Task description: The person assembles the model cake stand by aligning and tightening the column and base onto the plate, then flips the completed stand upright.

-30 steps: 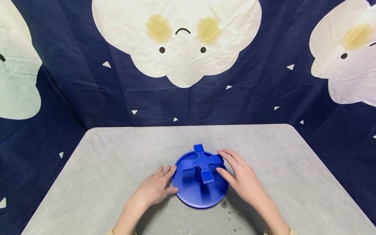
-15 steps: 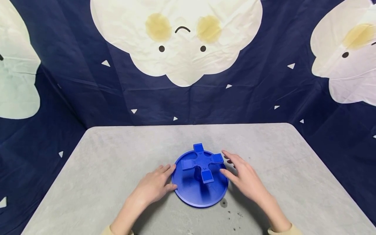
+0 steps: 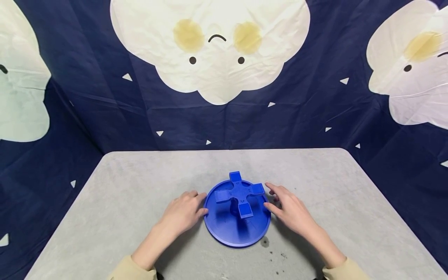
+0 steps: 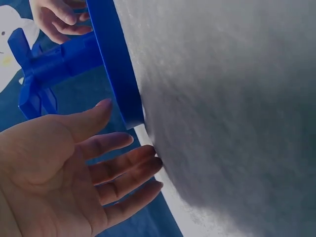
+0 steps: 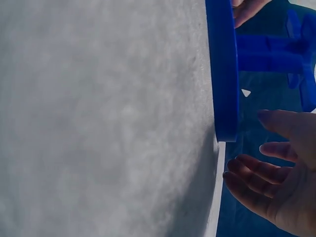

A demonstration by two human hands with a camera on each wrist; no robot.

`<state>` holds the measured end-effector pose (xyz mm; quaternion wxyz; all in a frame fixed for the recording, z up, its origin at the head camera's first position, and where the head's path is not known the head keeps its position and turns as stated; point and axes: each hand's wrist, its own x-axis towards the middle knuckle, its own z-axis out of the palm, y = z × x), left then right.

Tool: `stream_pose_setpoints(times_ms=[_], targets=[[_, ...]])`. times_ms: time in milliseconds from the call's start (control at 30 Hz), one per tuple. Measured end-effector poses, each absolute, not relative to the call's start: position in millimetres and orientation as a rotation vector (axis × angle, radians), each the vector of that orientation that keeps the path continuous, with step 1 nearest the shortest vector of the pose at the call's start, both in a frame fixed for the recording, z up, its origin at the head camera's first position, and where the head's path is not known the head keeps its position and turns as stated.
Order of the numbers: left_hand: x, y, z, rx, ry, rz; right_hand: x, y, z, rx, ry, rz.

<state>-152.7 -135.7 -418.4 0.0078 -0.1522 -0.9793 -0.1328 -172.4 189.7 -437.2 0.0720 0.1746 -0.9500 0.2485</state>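
A round blue tray (image 3: 224, 233) with a raised rim lies on the table in the head view. From its middle rises a blue post (image 4: 74, 57), topped by a blue four-armed cross (image 3: 239, 193) with small numbers on it. My left hand (image 3: 183, 212) is beside the tray's left rim, fingers relaxed and holding nothing. Whether its thumb touches the rim I cannot tell. On the other side, my right hand (image 3: 292, 212) hovers by the right rim, fingers loosely bent and apart from the cross. Both wrist views show bare palms next to the tray's edge.
The grey table (image 3: 147, 175) extends around the tray on all sides. Dark spots (image 3: 265, 242) mark its surface near the front right of the tray. A navy cloth (image 3: 189, 124) with white clouds encloses the back and sides.
My right hand has drawn rightward, off the cross's right arm. My left hand has shifted slightly left, its fingers back from over the rim. The tray stays about where it was.
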Motion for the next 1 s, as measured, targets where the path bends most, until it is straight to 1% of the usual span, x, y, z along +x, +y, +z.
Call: stream_pose_setpoints(times_ms=[200,400,633,1000], targets=[[-156.3,-136.7,-422.1,-0.428,-3.069,-0.477,-175.1,189.0,-439.8,0.492,-2.936,0.738],[-159.2,-135.5,-421.6,-0.455,-3.087,-0.457,-178.4,187.8,-440.7,0.444,-3.0,0.682],[-164.2,-133.5,-423.3,-0.468,-3.102,-0.413,-180.5,186.1,-442.8,0.477,-3.044,0.611],[-174.1,-133.4,-427.0,-0.495,-3.197,-0.407,-182.1,186.3,-440.5,0.474,-3.142,0.658]])
